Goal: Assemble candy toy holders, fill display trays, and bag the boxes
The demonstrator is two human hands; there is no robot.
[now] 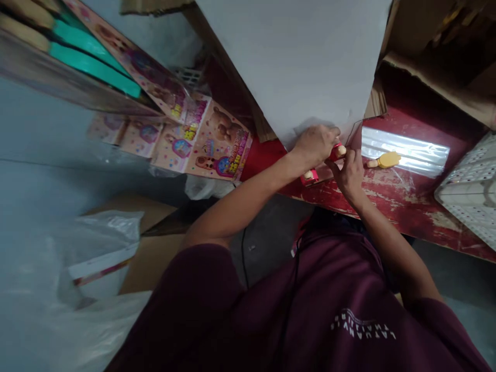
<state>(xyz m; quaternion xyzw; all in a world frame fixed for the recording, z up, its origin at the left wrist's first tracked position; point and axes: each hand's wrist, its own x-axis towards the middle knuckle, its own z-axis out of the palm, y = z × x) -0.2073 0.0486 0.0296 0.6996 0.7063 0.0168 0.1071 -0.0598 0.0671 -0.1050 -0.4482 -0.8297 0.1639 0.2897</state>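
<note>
My left hand (315,144) is closed, its fingertips on a small red piece with a cream end (340,151). From the other side my right hand (350,173) pinches the same piece, thumb and fingers pressed together. Just below my left hand, a second red piece with a cream end (309,175) lies at a pinkish flat strip by the table edge. Both hands work low against a large white panel (310,57). To the right, a yellow paddle-shaped piece with a cream stick (388,159) rests partly on clear plastic wrap (418,150).
The worn red table (406,196) runs along in front of me. Pink printed boxes with bears (217,139) stand left, beside a tilted box holding teal pieces with cream ends (93,62). A white perforated basket (473,191) and an open carton (434,72) are at right.
</note>
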